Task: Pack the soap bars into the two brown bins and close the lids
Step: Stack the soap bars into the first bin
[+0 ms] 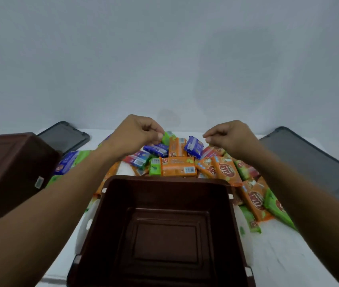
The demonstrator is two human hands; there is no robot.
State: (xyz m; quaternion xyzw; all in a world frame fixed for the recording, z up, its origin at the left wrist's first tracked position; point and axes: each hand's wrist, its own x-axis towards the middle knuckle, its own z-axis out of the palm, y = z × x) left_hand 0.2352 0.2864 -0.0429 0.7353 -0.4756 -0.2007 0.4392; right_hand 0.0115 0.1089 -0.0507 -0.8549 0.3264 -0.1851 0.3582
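Note:
An open brown bin (234, 224) stands right in front of me with nothing in it. A second brown bin (9, 168) sits at the left, its side with a sticker turned toward me. Behind the front bin lies a heap of wrapped soap bars (179, 168) in orange, green, blue and red. My left hand (137, 133) hovers over the far side of the heap, fingers curled, its tips at the edge of a green bar (168, 137) and above a blue bar (156, 149). My right hand (230, 135) is curled shut over the heap's right side, holding nothing visible.
A dark grey lid (65, 135) lies flat at the back left behind the second bin. Another dark grey lid (309, 162) lies at the right. The white table (288, 255) ends at a pale wall (164, 59) just beyond the heap.

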